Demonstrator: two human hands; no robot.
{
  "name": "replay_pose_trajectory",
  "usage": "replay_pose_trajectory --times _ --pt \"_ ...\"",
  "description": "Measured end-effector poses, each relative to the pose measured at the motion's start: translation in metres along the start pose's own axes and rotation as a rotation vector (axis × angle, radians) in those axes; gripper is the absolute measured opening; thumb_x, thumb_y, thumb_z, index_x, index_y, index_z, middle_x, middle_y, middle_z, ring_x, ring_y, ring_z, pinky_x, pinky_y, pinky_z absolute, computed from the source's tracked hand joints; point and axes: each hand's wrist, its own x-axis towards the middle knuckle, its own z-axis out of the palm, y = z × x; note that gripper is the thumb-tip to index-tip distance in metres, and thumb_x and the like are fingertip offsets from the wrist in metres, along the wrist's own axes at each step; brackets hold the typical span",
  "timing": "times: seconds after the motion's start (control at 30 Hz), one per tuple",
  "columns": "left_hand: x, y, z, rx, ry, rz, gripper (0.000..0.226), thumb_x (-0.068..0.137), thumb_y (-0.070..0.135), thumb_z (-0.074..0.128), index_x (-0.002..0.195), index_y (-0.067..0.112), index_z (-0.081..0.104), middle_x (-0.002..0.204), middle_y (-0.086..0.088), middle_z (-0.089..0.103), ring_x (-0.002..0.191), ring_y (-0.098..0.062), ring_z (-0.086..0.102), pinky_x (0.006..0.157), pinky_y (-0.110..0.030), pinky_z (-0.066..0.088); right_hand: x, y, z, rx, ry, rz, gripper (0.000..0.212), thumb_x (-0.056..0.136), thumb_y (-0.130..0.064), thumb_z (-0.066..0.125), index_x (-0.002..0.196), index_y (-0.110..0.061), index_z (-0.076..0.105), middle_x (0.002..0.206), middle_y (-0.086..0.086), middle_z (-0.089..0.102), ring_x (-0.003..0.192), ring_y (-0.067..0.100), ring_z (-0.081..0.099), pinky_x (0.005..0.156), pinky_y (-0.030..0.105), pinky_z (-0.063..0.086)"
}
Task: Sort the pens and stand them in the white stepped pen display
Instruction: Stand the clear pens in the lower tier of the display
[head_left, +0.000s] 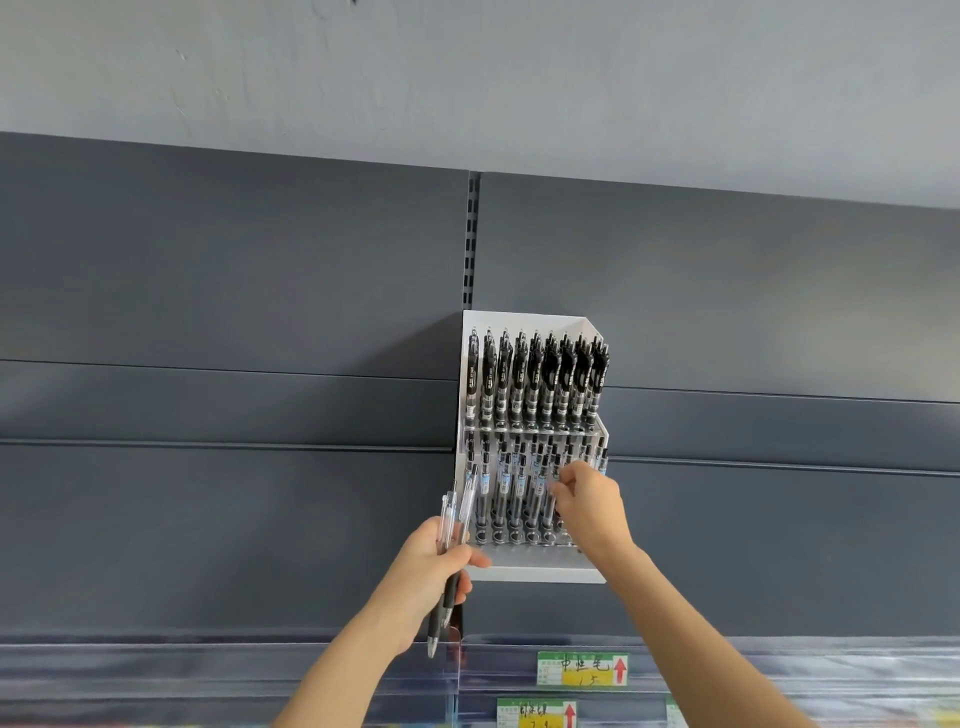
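- Pinching fingertips of the right hand (589, 501) close on the top of a clear pen (554, 486), which stands upright in the lower tier of the white stepped pen display (540, 572), toward its right edge.
- Curled round a bundle of pens (451, 525), the left hand (434, 566) grips them, clear tops up and dark ends down, just beside the display's lower left corner.
- More upright pens (511, 488) fill the lower tier from its left edge.
- Black-topped pens (535, 374) line the upper tier from edge to edge.
- Behind is a dark grey back panel (234, 291); price tags (582, 669) sit below.
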Motion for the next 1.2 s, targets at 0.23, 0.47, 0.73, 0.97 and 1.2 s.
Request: replay_pose_trajectory --times 0.23,0.47,0.73,0.97,1.2 --pt "-0.001 0.003 0.001 -0.010 -0.018 0.022 0.011 0.095 0.001 0.043 0.103 0.004 0.048 0.085 -0.008 0.071 0.054 -0.015 0.049 0.055 -0.026 0.046 -0.010 0.002 -0.009 0.022 -0.020 0.028 0.016 0.094 -0.016 0.051 0.104 -0.004 0.056 0.091 0.007 0.059 0.070 0.017 0.053 0.065 0.027 0.043" --pt "-0.003 0.006 0.010 -0.050 -0.065 0.039 0.013 0.093 -0.001 0.046 0.105 0.004 0.049 0.081 -0.007 0.071 0.053 -0.013 0.049 0.054 -0.023 0.046 -0.038 -0.018 -0.016 0.158 -0.054 -0.097 0.019 0.090 -0.018 0.058 0.071 -0.018 0.061 0.063 -0.009 0.057 0.059 0.005 0.052 0.052 0.010 0.039" --pt "-0.006 0.013 0.025 -0.018 -0.153 0.026 0.010 0.094 0.001 0.046 0.102 0.004 0.051 0.080 -0.008 0.070 0.047 -0.010 0.047 0.049 -0.021 0.040 -0.043 -0.028 -0.022 0.484 -0.284 0.009 0.018 0.088 -0.010 0.058 0.070 -0.011 0.060 0.066 0.001 0.059 0.056 0.010 0.049 0.051 0.020 0.039" --pt "-0.006 0.014 0.028 -0.132 -0.169 -0.022 0.015 0.095 0.001 0.044 0.106 -0.002 0.054 0.084 -0.012 0.069 0.058 -0.017 0.057 0.057 -0.026 0.050 -0.044 -0.022 -0.028 0.588 -0.340 0.048 0.026 0.090 -0.001 0.051 0.068 -0.011 0.059 0.061 -0.001 0.056 0.056 0.011 0.049 0.052 0.020 0.039" --pt "-0.003 0.010 0.031 -0.104 -0.130 -0.009 0.009 0.094 0.002 0.048 0.099 0.003 0.055 0.081 -0.011 0.068 0.059 -0.017 0.060 0.062 -0.029 0.053 -0.044 -0.021 -0.025 0.521 -0.289 0.059 0.020 0.089 -0.008 0.058 0.069 -0.008 0.063 0.063 0.001 0.062 0.054 0.010 0.053 0.052 0.020 0.042"
